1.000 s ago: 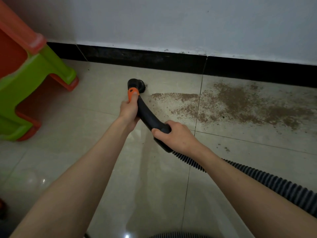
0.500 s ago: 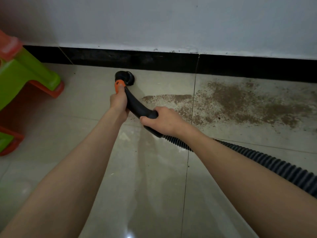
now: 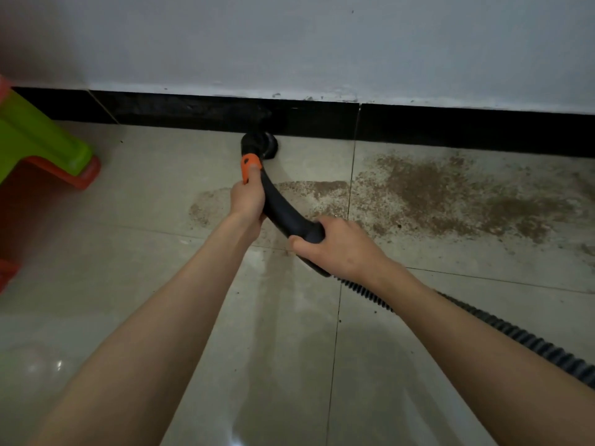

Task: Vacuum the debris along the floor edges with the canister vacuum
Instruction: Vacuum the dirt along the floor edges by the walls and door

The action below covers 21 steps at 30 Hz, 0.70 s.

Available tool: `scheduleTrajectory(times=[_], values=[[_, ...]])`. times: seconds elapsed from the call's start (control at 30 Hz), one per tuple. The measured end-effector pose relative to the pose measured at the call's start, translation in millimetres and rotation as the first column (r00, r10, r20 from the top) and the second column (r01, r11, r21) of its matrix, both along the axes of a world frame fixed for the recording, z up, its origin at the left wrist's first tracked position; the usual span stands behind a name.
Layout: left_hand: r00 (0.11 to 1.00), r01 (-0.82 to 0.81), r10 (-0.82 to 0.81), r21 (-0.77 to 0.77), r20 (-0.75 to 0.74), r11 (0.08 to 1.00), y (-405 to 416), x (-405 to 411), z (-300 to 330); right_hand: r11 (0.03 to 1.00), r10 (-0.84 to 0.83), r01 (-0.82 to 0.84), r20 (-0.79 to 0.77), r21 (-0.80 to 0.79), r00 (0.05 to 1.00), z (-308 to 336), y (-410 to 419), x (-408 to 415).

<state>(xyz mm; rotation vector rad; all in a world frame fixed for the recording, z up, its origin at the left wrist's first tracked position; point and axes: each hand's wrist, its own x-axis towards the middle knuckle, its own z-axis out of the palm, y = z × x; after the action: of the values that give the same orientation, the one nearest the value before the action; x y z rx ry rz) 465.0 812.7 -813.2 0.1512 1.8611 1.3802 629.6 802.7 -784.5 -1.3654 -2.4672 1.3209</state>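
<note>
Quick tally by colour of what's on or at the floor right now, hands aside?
Black: 3 - brush nozzle, curved handle tube, ribbed hose
Orange: 1 - collar on the tube
Green and orange: 1 - plastic stool
Brown: 1 - debris patch
Total: 6

Both bare forearms reach forward and slightly inward. The left hand (image 3: 246,201) lies farther ahead, its fingers curled in a closed grip, thumb pointing forward. The right hand (image 3: 338,249) lies nearer, knuckles up, fingers wrapped tight.
</note>
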Motion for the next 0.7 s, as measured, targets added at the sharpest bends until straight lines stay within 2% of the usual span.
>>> scheduleTrajectory(times=[0.17,0.53,0.7], values=[[1.000,-0.024,0.023,0.029,0.015,0.999,14.8,-12.1,11.6,1.000,-0.012,0.012,0.005,-0.009,1.000,6.2,17.4,-13.6],[0.984,0.178,-0.178,0.012,0.027,0.984,31.2,66.1,13.9,0.981,-0.188,0.185,-0.055,-0.052,0.981,7.8,4.2,63.0],[0.967,0.247,-0.247,0.006,0.055,0.969,34.9,91.1,19.4,0.975,-0.216,0.213,-0.050,-0.065,0.975,12.2,1.9,86.1]])
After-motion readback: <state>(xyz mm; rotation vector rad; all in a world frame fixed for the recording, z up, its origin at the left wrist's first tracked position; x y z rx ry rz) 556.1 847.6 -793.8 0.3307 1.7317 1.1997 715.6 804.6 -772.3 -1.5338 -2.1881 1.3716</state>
